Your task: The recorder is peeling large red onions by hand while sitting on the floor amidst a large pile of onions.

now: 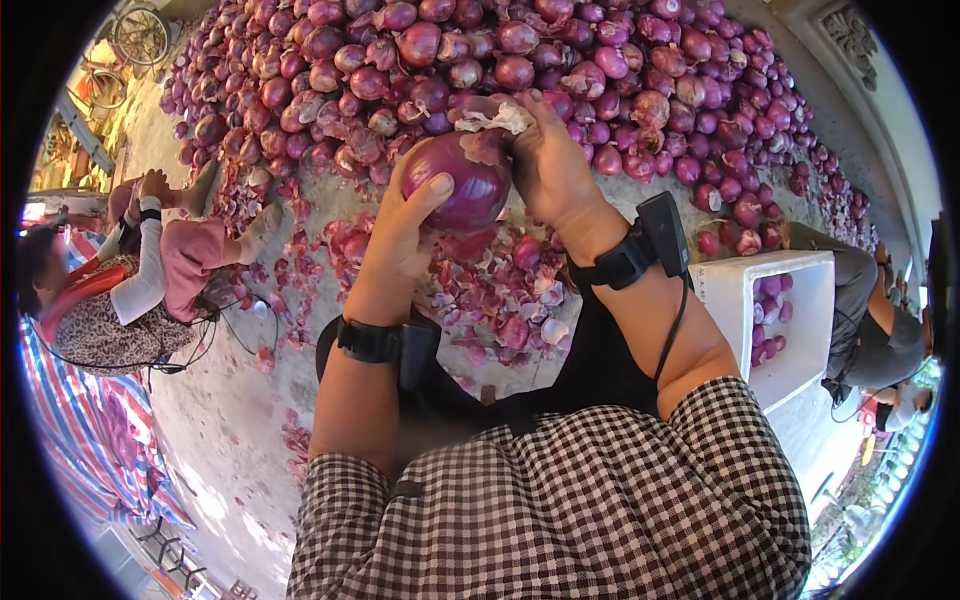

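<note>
A large red onion (468,185) with glossy purple skin is gripped in my left hand (405,218), the thumb lying across its front. My right hand (556,168) is closed at the onion's upper right, its fingertips at a pale, papery flap of dry skin (497,118) around the top. Part of the right fingers is hidden behind the onion and the skin. Below the hands, loose onion skins (500,295) and a few onions lie on the floor between my knees.
A big heap of red onions (480,60) spreads ahead. To the right stands a white foam box (790,345) with several peeled onions inside. One person (120,290) sits at the left, another (880,310) at the right. Striped sheeting (95,410) is at the far left.
</note>
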`<action>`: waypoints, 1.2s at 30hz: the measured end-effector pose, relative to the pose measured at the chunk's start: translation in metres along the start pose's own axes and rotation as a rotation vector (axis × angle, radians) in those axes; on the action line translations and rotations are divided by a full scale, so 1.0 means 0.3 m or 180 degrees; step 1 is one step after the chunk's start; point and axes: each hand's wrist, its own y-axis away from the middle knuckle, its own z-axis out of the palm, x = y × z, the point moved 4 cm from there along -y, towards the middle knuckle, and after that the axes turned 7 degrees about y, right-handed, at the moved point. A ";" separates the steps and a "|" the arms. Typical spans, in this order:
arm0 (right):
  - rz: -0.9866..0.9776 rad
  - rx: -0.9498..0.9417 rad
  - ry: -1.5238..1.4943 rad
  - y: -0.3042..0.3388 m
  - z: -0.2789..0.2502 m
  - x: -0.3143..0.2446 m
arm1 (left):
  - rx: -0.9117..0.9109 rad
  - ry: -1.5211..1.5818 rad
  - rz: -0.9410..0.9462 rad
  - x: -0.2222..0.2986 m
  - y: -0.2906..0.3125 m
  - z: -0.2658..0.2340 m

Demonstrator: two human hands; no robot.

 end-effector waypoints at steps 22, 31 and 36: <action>-0.1102 -0.0200 0.1586 0.040 0.021 -0.053 | -0.0121 0.0183 -0.0257 -0.021 0.003 -0.008; -0.1661 -0.0282 0.2691 0.075 0.055 -0.038 | -0.0353 -0.0551 0.0267 0.014 -0.012 -0.008; -0.1953 -0.0193 0.3238 0.089 0.063 -0.031 | -0.0533 -0.0993 0.0856 0.038 0.004 0.041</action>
